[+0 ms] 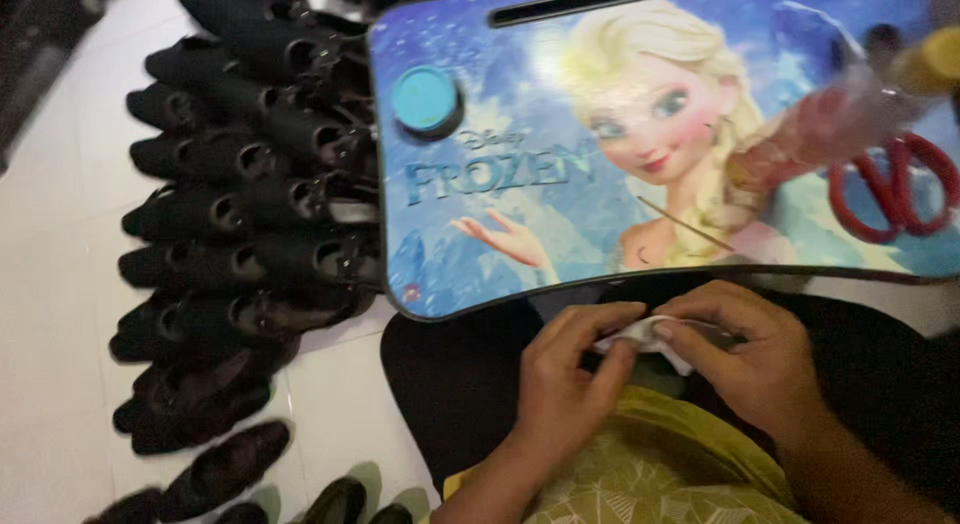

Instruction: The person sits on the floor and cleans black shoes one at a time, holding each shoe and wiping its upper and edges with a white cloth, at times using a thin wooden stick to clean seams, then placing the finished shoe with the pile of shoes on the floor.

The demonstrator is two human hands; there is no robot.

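My left hand (570, 374) and my right hand (745, 359) meet just below the near edge of a small lap table (470, 254). Both pinch a small crumpled white piece (640, 334), cloth or paper, between the fingertips. The hands rest above my lap, over yellow patterned fabric (660, 464) and a black cushion or garment (450, 384). The table top is blue with a printed cartoon figure and a round teal cup recess (425, 101).
Red-handled scissors (895, 189) lie at the table's right end beside a clear bag of red items (820, 134) and a yellow object (930, 64). A thin stick (685, 224) lies on the table. Several black shoes (240, 224) are stacked in rows on the white tile floor at left.
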